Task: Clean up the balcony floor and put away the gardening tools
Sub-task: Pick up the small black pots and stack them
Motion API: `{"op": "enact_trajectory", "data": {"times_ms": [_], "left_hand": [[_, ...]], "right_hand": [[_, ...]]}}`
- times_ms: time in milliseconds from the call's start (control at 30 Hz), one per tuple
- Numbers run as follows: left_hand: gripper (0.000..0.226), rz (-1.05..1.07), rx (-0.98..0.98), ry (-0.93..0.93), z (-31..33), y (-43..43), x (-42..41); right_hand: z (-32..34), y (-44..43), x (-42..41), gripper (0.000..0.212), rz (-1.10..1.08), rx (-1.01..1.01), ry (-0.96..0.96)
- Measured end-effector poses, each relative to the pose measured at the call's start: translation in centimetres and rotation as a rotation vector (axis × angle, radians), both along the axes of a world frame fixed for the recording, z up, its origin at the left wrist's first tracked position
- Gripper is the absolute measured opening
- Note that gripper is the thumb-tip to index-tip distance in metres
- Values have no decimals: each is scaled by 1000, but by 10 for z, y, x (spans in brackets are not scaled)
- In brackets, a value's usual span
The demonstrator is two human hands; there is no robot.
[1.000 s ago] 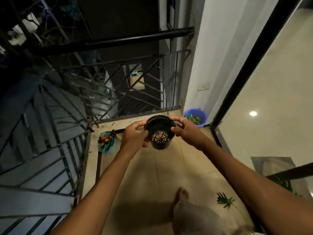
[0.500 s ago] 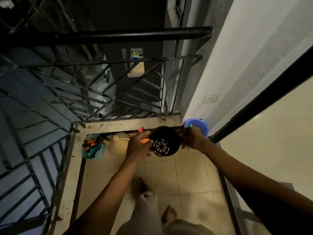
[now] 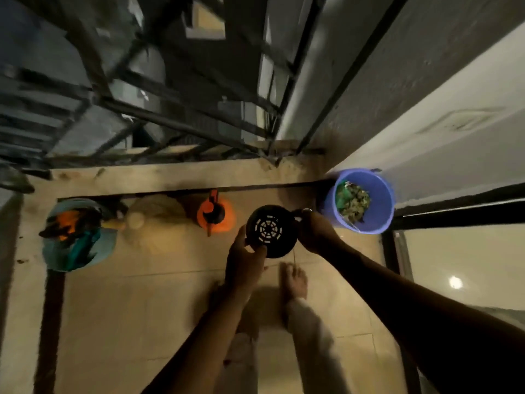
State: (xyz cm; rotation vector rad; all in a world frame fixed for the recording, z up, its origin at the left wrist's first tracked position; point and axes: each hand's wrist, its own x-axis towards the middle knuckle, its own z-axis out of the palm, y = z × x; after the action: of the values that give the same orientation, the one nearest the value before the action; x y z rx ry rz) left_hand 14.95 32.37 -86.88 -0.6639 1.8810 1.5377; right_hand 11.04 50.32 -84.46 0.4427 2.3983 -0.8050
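A dark metal railing [image 3: 176,120] runs along the far edge of the balcony, with other buildings dim and blurred beyond it. On the right rises a pale wall [image 3: 443,137], and below it a black door frame [image 3: 454,211] borders a glass pane [image 3: 466,265] that shows a round light reflection [image 3: 455,282].
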Motion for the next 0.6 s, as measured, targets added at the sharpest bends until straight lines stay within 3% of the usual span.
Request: {"op": "enact_trajectory", "data": {"times_ms": [200, 333, 400, 467, 533, 600], "left_hand": [[78, -21, 54, -62, -175, 24, -44], [73, -37, 79, -59, -255, 28, -70], [72, -17, 66, -63, -283, 31, -79], [78, -7, 57, -71, -301, 31, -85], [85, -12, 51, -90, -308, 30, -91], [85, -22, 37, -98, -312, 30, -94]], "right_hand": [[-182, 8, -39, 36, -23, -61, 1], [-248, 13, -78, 34, 4, -78, 33], [-285, 30, -59, 34, -11, 50, 128], [-333, 67, 21, 40, -157, 21, -99], [-419, 75, 126, 51, -218, -102, -202], [-396, 70, 109, 62, -174, -66, -93]]}}
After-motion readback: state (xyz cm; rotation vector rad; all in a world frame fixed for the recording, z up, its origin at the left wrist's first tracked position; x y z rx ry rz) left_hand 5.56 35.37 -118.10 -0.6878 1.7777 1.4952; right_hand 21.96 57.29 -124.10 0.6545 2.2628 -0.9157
